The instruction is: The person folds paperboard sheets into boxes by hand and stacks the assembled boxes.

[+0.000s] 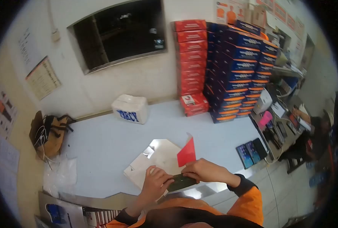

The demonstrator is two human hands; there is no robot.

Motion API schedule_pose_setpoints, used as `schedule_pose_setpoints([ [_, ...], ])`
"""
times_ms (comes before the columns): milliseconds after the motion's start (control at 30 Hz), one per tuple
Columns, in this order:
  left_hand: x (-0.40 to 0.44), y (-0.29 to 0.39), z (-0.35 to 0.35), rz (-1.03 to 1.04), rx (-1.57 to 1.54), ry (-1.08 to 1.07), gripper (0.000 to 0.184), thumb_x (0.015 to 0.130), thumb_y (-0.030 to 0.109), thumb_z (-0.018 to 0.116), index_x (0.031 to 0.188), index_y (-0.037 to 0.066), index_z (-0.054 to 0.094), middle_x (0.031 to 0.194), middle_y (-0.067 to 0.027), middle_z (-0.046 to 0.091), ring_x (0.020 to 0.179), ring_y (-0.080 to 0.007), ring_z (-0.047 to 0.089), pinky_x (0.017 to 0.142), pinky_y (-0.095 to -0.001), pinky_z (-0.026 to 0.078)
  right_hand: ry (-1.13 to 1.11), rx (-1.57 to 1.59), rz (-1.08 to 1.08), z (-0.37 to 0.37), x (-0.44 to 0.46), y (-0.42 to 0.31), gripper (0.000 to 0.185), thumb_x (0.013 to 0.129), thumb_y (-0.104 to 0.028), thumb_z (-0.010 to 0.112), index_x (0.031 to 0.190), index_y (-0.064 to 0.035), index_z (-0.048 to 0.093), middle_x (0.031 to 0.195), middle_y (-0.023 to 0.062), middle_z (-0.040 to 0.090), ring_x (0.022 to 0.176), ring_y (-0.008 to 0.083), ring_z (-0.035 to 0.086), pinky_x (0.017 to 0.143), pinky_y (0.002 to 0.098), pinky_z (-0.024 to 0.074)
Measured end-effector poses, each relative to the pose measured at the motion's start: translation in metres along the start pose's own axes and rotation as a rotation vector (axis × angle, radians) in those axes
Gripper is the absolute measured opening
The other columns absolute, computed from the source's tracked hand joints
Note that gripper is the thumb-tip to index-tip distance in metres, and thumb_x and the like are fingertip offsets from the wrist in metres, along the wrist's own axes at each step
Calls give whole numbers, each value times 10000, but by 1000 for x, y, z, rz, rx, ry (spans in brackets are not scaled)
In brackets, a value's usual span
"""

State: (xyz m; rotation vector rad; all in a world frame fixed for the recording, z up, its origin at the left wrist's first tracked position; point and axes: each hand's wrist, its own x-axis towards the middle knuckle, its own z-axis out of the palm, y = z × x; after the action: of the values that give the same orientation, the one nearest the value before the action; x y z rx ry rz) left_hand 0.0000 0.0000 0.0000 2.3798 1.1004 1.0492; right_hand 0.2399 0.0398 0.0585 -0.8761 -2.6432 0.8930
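Note:
A dark green flat object [181, 182] is held low at the table's front edge, close to my body. My left hand [157, 183] pinches its left end, with the fingers bent over it. At its right end my right hand [203, 170] grips the top edge. A red sheet [187, 152] stands up just beyond my right hand; whether it is attached to anything I cannot tell. Under and behind my hands lies a whitish flat board or paper [162, 155] with a shiny patch near its top corner.
A white table [100, 140] bears a wrapped white block [130, 108], red boxes [192, 57], blue boxes [235, 72], phones [248, 152], clear plastic [62, 176] and a brown box with cables [49, 133]. At the right, another person's hand [302, 114] is over a cluttered desk.

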Motion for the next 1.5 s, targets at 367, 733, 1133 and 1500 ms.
schedule_pose_setpoints([
  [367, 8, -7, -10, -85, -65, 279, 366, 834, 204, 652, 1152, 71, 530, 1104, -95, 515, 1109, -251, 479, 1055, -467, 250, 278, 243, 59, 12, 17, -6, 141, 912, -73, 516, 986, 17, 596, 755, 103, 586, 557, 179, 613, 544, 278, 484],
  [733, -86, -83, -60, -667, -731, 237, 345, 853, 39, 585, 1190, -28, 555, 1255, -111, 538, 1239, -203, 422, 1092, -349, 218, 541, 1505, 367, 70, 18, 50, 447, 998, -327, 345, 1332, -42, 430, 1191, 77, 568, 1075, 171, 543, 895, 320, 450],
  [1133, -45, -17, -62, -504, -589, -724, 340, 940, 314, 525, 1140, 48, 595, 782, -78, 626, 703, -152, 602, 653, -312, 491, 47, 597, -68, 98, 45, 30, 297, 912, -143, 558, 1174, -3, 555, 1155, 82, 585, 1055, 185, 539, 915, 316, 403],
  [1500, -70, -33, -31, -931, -794, -607, 376, 971, 333, 470, 1119, 18, 611, 890, 11, 625, 740, -57, 547, 591, -205, 455, 250, 355, -117, 80, 36, -16, 148, 826, -100, 638, 943, -44, 568, 953, 83, 524, 920, 196, 528, 791, 301, 440],
])
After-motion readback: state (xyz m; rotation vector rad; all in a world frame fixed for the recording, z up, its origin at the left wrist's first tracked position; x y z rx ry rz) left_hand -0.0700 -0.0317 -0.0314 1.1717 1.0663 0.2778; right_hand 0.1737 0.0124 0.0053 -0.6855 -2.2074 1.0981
